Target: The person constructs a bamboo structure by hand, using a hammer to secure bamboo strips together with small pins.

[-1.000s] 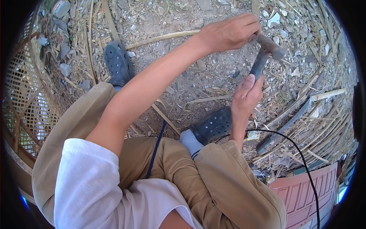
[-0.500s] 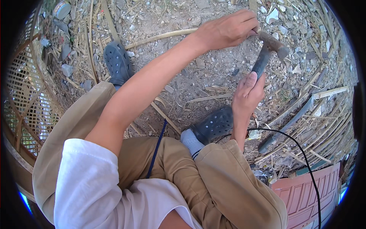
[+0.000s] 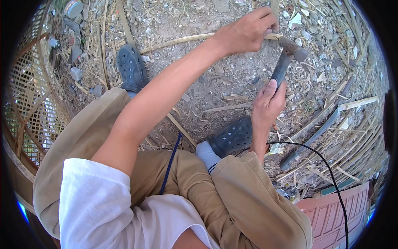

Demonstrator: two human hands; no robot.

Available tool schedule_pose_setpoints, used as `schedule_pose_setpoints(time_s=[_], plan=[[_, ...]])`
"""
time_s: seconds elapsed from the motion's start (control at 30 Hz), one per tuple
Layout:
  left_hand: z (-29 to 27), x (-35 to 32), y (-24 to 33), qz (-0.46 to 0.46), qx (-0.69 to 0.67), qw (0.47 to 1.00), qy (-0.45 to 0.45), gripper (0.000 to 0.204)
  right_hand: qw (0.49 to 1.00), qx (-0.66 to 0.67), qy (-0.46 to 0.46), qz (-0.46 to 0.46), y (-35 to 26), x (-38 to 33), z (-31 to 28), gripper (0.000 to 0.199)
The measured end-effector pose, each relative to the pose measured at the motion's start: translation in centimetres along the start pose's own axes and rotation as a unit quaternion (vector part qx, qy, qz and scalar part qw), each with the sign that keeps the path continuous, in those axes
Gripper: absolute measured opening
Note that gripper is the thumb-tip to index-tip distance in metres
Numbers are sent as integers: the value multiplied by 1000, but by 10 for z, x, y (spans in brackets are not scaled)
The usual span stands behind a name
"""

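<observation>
My right hand [image 3: 269,101] is wrapped around the dark handle of a hammer [image 3: 281,68]. Its rusty, worn head [image 3: 293,48] is just above the ground. To the left of that head, my left hand [image 3: 250,32] is closed with curled fingers, at a long pale bamboo strip [image 3: 178,42] that passes behind the hand. The strip's right end shows between my fingertips and the hammer head. What the left fingertips pinch, if anything, is hidden. Another flat strip [image 3: 274,7] runs away upward beyond the left hand.
My dark clogs [image 3: 132,68] stand on dirt littered with stones and straw. A woven lattice basket [image 3: 31,103] is at the left. Split bamboo [image 3: 331,145] lies at the right, with a black cable [image 3: 327,162] and a reddish panel [image 3: 336,211] nearer me.
The hammer has shifted slightly left and up. My left fingers have lifted a little off the strip's end, leaving it in sight. The whole view has moved slightly.
</observation>
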State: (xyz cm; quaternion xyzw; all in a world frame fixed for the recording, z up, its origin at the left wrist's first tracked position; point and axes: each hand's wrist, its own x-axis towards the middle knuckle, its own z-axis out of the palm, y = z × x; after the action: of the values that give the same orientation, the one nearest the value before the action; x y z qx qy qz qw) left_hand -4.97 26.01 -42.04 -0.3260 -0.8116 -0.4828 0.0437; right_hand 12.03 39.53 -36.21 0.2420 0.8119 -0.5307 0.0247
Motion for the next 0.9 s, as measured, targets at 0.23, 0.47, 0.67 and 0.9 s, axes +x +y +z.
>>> schedule_pose_setpoints(time_s=[0.23, 0.47, 0.67, 0.9], plan=[[0, 5, -2, -53, -38, 998, 11, 25, 995, -87, -17, -37, -5, 6, -5, 34], [2, 3, -1, -49, 52, 997, 35, 26, 998, -17, 19, -49, -7, 6, -11, 34], [9, 2, -6, -54, 29, 997, 49, 24, 996, -48, -31, -72, -36, 1, -15, 35], [8, 0, -9, -44, 21, 997, 58, 28, 991, -115, -1, -70, -24, -3, 1, 25]])
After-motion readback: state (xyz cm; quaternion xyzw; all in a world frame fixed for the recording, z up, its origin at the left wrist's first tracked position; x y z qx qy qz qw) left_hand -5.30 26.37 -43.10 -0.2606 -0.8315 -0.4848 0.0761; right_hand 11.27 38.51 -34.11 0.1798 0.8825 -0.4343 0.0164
